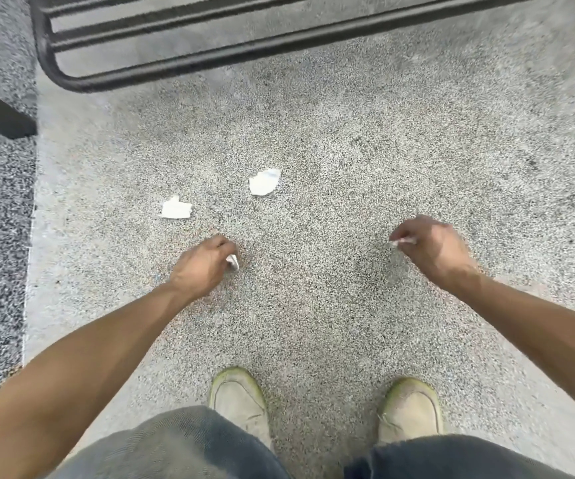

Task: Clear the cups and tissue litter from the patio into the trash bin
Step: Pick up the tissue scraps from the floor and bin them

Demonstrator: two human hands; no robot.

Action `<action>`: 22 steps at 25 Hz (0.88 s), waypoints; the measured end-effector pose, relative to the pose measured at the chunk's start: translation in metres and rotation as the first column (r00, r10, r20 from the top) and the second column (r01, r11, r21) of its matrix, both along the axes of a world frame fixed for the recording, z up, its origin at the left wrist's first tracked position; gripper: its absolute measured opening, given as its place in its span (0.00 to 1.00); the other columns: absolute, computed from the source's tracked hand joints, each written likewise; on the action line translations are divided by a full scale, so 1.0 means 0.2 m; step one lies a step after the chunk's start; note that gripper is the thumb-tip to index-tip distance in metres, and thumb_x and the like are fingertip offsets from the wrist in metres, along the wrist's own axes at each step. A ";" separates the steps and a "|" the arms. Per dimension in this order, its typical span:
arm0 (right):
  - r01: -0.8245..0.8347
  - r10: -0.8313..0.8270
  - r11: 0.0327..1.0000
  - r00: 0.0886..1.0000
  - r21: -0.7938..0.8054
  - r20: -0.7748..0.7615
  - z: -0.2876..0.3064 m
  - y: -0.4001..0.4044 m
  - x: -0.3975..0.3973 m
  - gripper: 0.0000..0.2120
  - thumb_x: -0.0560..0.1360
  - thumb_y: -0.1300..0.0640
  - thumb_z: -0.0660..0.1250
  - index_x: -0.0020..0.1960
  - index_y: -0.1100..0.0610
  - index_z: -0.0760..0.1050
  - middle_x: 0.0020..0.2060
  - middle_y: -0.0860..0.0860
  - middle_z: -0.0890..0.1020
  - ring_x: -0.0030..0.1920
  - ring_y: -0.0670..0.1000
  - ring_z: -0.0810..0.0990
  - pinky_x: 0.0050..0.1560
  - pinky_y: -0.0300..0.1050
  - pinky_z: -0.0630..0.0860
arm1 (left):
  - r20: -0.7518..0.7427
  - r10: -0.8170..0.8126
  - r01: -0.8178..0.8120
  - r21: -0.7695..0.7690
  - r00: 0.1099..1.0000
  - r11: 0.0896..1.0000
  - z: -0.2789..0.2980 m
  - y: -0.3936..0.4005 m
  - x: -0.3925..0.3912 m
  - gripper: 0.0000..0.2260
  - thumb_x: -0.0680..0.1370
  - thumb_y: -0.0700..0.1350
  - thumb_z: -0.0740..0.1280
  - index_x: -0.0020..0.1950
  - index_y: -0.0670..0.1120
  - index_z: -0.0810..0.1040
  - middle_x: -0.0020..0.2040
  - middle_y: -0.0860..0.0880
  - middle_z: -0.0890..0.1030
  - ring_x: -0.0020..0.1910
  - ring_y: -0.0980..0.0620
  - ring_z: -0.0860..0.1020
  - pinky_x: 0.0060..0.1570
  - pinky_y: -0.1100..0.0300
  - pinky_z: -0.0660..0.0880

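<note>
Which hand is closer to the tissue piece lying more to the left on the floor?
Left. The left hand is just below and right of the left tissue piece. The right hand is far off to its right, past the second tissue piece.

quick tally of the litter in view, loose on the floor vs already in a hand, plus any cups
Tissue pieces loose on the floor: 2, the left piece and the far piece
Tissue scraps pinched in a hand: 2, one in the left hand, one in the right hand
Cups: 0
Total: 4
</note>
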State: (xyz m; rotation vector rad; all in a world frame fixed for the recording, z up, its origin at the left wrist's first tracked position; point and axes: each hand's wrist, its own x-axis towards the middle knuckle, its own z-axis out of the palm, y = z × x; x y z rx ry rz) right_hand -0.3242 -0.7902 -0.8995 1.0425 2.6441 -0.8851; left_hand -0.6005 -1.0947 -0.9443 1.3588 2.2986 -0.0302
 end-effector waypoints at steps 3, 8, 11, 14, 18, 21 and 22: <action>-0.115 0.115 0.993 0.991 -0.002 -0.065 0.05 -0.01 -0.35 0.07 0.74 0.61 0.69 0.49 0.50 0.80 0.46 0.46 0.80 0.41 0.45 0.79 0.33 0.32 0.70 | 0.022 0.243 -0.244 0.071 0.970 0.967 0.06 -0.02 -0.15 0.10 0.78 0.42 0.67 0.56 0.54 0.76 0.50 0.53 0.77 0.44 0.50 0.80 0.32 0.61 0.75; -0.231 0.215 0.969 0.963 -0.088 -0.161 -0.03 -0.10 -0.82 0.11 0.74 0.64 0.68 0.53 0.51 0.79 0.50 0.49 0.83 0.45 0.46 0.81 0.40 0.34 0.74 | 0.119 0.596 -0.605 0.057 0.794 0.794 0.12 -0.05 -0.39 0.26 0.76 0.41 0.70 0.70 0.60 0.67 0.56 0.53 0.83 0.38 0.54 0.81 0.28 0.58 0.78; -0.257 0.251 0.963 0.965 -0.082 -0.073 -0.14 -0.14 -1.02 0.18 0.73 0.65 0.69 0.58 0.48 0.76 0.53 0.49 0.80 0.48 0.49 0.81 0.43 0.39 0.79 | 0.204 0.694 -0.701 -0.046 0.691 0.712 0.09 -0.01 -0.48 0.39 0.74 0.41 0.73 0.75 0.66 0.56 0.53 0.57 0.79 0.36 0.49 0.81 0.30 0.53 0.80; -0.328 0.328 0.943 0.945 -0.056 -0.009 -0.22 -0.17 -1.19 0.33 0.67 0.66 0.74 0.67 0.46 0.69 0.64 0.52 0.72 0.59 0.55 0.77 0.54 0.41 0.74 | 0.259 0.755 -0.753 -0.131 0.602 0.645 0.04 0.05 -0.56 0.36 0.76 0.43 0.71 0.77 0.63 0.56 0.53 0.60 0.77 0.34 0.52 0.81 0.28 0.56 0.79; -0.364 0.369 0.927 0.928 -0.087 0.055 -0.29 -0.24 -1.30 0.37 0.67 0.66 0.74 0.70 0.45 0.66 0.68 0.53 0.67 0.61 0.57 0.75 0.53 0.44 0.75 | 0.209 0.728 -0.717 -0.136 0.654 0.683 -0.01 0.08 -0.61 0.24 0.75 0.41 0.72 0.69 0.52 0.72 0.58 0.51 0.81 0.31 0.55 0.80 0.20 0.67 0.70; -0.373 0.372 0.928 0.927 0.003 0.039 -0.31 -0.27 -1.28 0.22 0.72 0.65 0.70 0.64 0.51 0.73 0.60 0.53 0.74 0.53 0.55 0.78 0.51 0.45 0.77 | 0.098 0.691 -0.685 -0.093 0.716 0.723 -0.01 0.08 -0.59 0.11 0.76 0.44 0.72 0.57 0.50 0.79 0.48 0.48 0.82 0.35 0.52 0.82 0.26 0.66 0.73; -0.371 0.371 0.928 0.929 0.029 0.017 -0.31 -0.27 -1.26 0.18 0.73 0.64 0.69 0.61 0.52 0.76 0.58 0.54 0.76 0.51 0.55 0.79 0.51 0.48 0.78 | 0.062 0.678 -0.674 -0.077 0.733 0.735 -0.02 0.08 -0.58 0.09 0.76 0.45 0.72 0.56 0.51 0.80 0.48 0.48 0.82 0.37 0.52 0.82 0.29 0.64 0.75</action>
